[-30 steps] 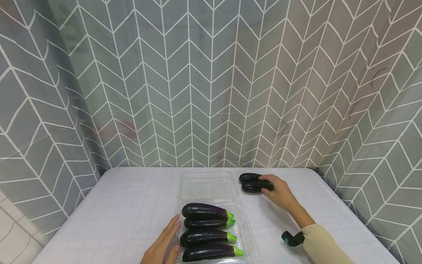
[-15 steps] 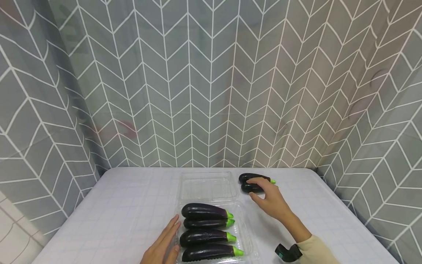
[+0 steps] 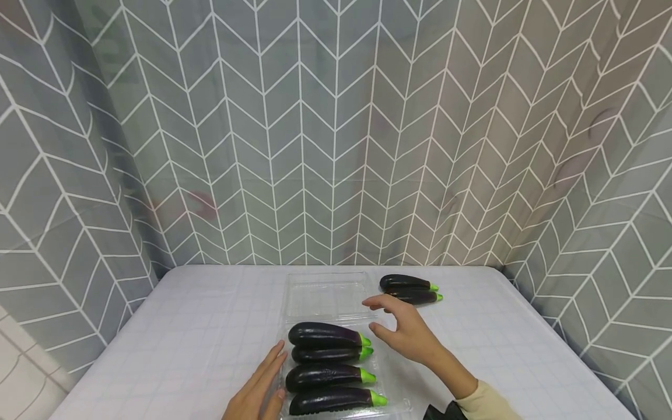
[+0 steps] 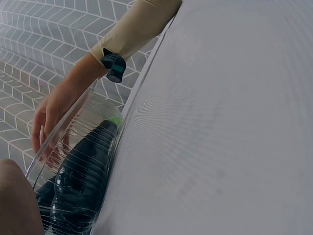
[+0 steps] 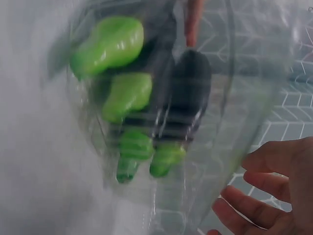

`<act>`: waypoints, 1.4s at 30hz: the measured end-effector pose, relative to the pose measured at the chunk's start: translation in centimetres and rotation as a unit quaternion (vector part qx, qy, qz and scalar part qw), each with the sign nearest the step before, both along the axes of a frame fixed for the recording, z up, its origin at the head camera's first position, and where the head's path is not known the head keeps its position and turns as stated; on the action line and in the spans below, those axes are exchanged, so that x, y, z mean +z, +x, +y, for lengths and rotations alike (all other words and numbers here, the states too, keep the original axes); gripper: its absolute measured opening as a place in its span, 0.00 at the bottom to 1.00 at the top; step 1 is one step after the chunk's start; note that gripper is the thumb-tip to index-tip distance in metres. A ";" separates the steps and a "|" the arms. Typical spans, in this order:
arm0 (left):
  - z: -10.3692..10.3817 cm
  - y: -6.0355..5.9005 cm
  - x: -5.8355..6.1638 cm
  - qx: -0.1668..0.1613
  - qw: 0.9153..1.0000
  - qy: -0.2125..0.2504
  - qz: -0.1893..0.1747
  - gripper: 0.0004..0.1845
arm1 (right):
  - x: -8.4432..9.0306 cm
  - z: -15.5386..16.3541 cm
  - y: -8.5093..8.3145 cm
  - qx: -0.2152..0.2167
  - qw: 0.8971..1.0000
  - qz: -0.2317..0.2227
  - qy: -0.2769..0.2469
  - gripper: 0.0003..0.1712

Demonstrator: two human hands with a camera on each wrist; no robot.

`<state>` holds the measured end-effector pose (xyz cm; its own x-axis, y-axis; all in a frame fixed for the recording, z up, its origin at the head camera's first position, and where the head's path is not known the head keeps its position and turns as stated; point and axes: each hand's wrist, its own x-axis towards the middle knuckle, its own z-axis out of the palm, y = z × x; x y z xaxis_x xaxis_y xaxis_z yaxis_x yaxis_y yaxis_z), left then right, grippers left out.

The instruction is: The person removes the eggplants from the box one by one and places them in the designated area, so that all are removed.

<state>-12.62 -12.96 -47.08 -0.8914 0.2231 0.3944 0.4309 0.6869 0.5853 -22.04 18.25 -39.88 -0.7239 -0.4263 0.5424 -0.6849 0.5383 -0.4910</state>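
Several dark purple eggplants with green stems lie side by side in a clear plastic clamshell box. My left hand rests at the box's left side, fingers stretched out along its edge. Over the box's right back corner hovers my right hand, its fingers loosely curved and holding nothing. In the right wrist view, that hand is beside the see-through wall, with the green stem ends visible through it. Two more eggplants lie together on the table behind the right hand, which partly hides the nearer one.
The box's clear lid lies folded back flat behind it. A white cloth covers the table. Grey curtains with a white zigzag pattern enclose the back and sides. A dark device is strapped to the right wrist.
My right hand has come away from the two eggplants at the back right, moving left and nearer to the box. Both eggplants stay there. The left hand has not moved.
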 end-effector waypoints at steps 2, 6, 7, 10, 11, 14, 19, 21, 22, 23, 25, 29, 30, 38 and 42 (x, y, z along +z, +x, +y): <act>0.0 0.0 0.1 0.001 1.000 -0.001 -0.006 0.34 | -0.1 -0.4 0.1 0.013 1.000 0.001 -0.001 0.24; 0.1 0.0 0.2 0.006 1.000 -0.001 -0.016 0.33 | -0.2 -1.0 0.4 0.030 1.000 -0.010 -0.001 0.23; 0.1 0.0 0.2 0.008 1.000 -0.002 -0.018 0.34 | -0.3 -1.2 0.5 0.033 0.999 -0.013 0.001 0.23; 0.2 0.0 0.2 0.012 1.000 -0.005 -0.017 0.34 | -0.6 -1.5 0.6 0.043 0.999 -0.023 0.004 0.23; 0.2 0.0 0.2 0.012 1.000 -0.005 -0.016 0.34 | -0.6 -1.6 0.6 0.048 0.999 -0.025 0.003 0.24; 0.2 0.1 0.1 0.010 1.000 -0.006 -0.010 0.34 | -0.9 -1.9 0.5 0.064 0.998 -0.024 0.003 0.23; 0.1 0.1 0.1 0.003 1.000 -0.006 -0.006 0.33 | -1.2 -2.4 0.4 0.078 0.997 -0.011 0.010 0.23; 0.1 0.0 0.1 0.000 1.000 -0.003 -0.007 0.33 | -1.2 -2.6 0.4 0.078 0.997 -0.015 0.014 0.23; 0.1 0.1 0.1 -0.002 1.000 0.002 -0.008 0.33 | -1.2 -2.6 0.4 0.078 0.997 -0.019 0.015 0.23; 0.0 0.1 0.1 -0.004 1.000 -0.001 -0.006 0.33 | -1.2 -2.7 0.4 0.076 0.997 -0.023 0.016 0.23; 0.0 0.1 0.2 -0.008 1.000 -0.002 -0.002 0.33 | -1.2 -2.9 0.4 0.073 0.997 -0.033 0.019 0.23; 0.0 0.1 0.3 -0.012 1.000 -0.008 -0.004 0.32 | -1.2 -3.3 0.5 0.068 0.996 -0.045 0.031 0.21; 0.0 0.2 0.3 -0.010 1.000 -0.004 -0.007 0.33 | -1.2 -3.4 0.5 0.067 0.996 -0.045 0.035 0.21; 0.3 -0.4 -0.1 0.000 0.999 -0.005 0.049 0.31 | -1.8 -3.9 0.5 0.080 0.995 -0.013 0.061 0.24; 0.4 -0.5 -0.3 0.010 0.997 -0.026 0.079 0.31 | -2.0 -4.0 0.5 0.077 0.994 0.006 0.077 0.26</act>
